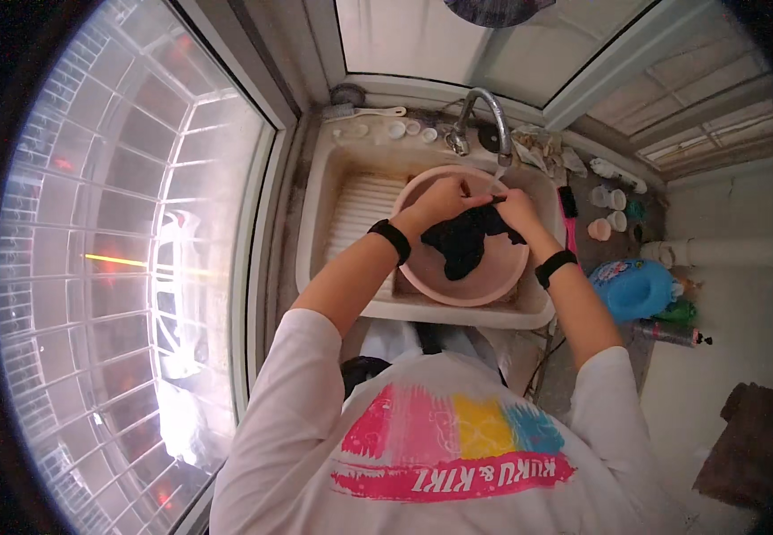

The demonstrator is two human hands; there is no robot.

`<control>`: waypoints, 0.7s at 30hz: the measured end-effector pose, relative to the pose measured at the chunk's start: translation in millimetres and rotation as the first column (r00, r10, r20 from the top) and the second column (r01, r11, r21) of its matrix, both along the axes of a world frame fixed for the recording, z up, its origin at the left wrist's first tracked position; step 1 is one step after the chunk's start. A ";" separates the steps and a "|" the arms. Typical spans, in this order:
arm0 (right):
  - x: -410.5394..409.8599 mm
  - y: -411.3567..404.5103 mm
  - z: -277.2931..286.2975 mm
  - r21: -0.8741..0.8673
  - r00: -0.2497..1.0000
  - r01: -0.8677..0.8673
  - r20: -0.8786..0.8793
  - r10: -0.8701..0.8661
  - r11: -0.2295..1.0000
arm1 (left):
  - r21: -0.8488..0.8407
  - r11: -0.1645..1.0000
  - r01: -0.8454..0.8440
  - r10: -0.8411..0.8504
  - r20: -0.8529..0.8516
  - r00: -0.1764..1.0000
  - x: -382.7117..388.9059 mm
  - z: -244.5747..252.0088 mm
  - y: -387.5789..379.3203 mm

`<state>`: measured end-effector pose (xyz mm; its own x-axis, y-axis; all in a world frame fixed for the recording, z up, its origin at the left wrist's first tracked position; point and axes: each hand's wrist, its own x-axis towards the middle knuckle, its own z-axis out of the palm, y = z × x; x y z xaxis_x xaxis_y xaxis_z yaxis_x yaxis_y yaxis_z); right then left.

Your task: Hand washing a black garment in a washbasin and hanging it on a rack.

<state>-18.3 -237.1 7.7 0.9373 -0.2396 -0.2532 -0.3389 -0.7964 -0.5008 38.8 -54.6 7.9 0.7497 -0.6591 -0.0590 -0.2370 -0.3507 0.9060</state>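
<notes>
A black cloth (461, 242) hangs between my two hands over a pink plastic basin (420, 284). My left hand (443, 200) pinches its upper edge from the left, and my right hand (515, 208) grips the same edge close by, just under the faucet. The curved metal faucet (491, 100) stands behind the basin, and a thin stream of water seems to fall from its spout near my right hand. The basin rests in the right part of a ceramic laundry sink (316, 221), beside its ribbed washboard (363, 207). Both wrists wear black bands.
Bottle caps (396, 130) and a white-handled brush (366, 112) lie on the back ledge. To the right are a pink-handled brush (570, 217), small cups (616, 199), a blue detergent bottle (637, 287) and a dark cylindrical container (671, 332). A window frame (273, 200) borders the left.
</notes>
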 end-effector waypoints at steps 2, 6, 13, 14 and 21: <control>-5.4 -11.5 2.4 -0.069 1.000 0.020 0.000 -0.020 0.997 | 0.010 0.998 0.070 -0.070 0.044 0.997 -6.1 8.8 -1.2; -5.6 8.8 53.4 -0.036 0.995 0.073 -0.068 -0.076 0.997 | -0.013 0.995 0.099 -0.086 0.377 0.922 2.5 -9.8 11.7; -20.8 -19.7 84.3 -0.039 0.991 0.105 0.091 -0.101 0.994 | 0.040 0.998 -0.042 0.023 0.385 0.923 4.4 -9.2 -27.8; -23.9 -12.2 87.6 -0.046 0.990 0.065 0.127 -0.059 0.997 | 0.069 0.997 -0.037 0.014 0.308 0.951 11.0 -19.5 -32.4; -50.1 29.9 104.6 0.213 0.998 0.060 0.013 -0.064 0.975 | -0.047 0.983 -0.176 0.182 0.345 0.921 40.8 -63.4 -72.8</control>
